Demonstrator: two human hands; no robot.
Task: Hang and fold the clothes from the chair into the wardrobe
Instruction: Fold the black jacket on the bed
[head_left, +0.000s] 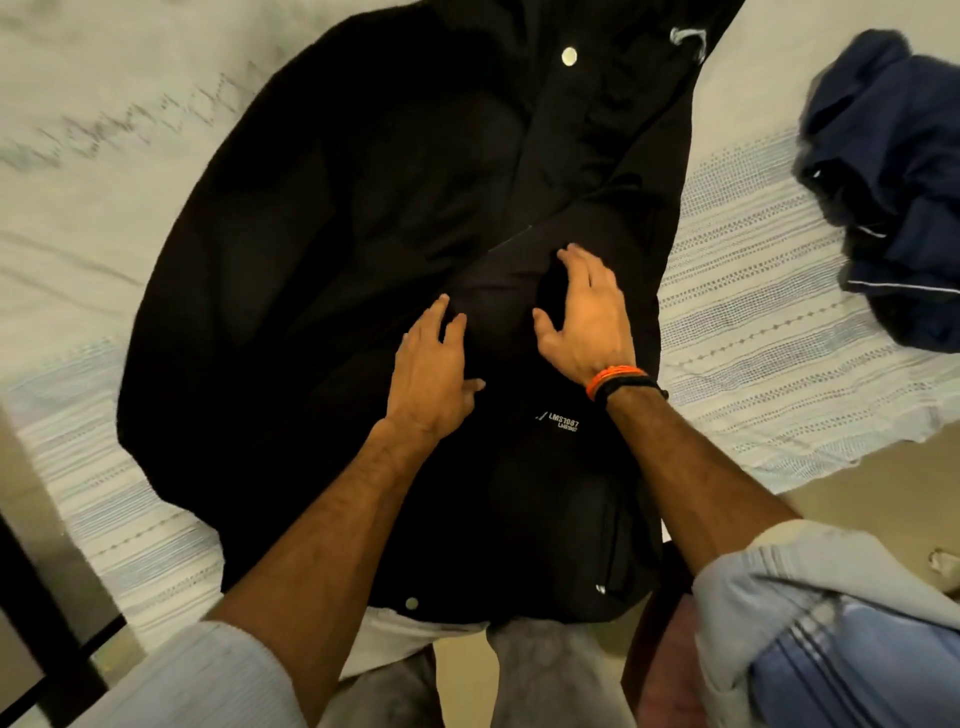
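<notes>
Pressing down on the black jacket (363, 218) with both hands, basically; left hand (431, 379) is flat with the fingers pretty much straight, palm on the fabric, not gripping anything; right hand (587, 317) is spread open too, fingers splayed and laid over a folded-in sleeve (498, 301) near the middle of the jacket, thumb sticking out toward the left hand; the two hands sit close together but not touching. Right wrist has orange and black bands (621, 382) on it; both sleeves are pushed up. The jacket lies spread across a bed with a white sheet (753, 322) that has pale blue stripes; small white logo text (558, 422) shows just below the right hand, and a round snap button (569, 56) sits up near the top. Off to the right on the same sheet, well apart from the jacket, there's a crumpled navy garment (893, 171).
</notes>
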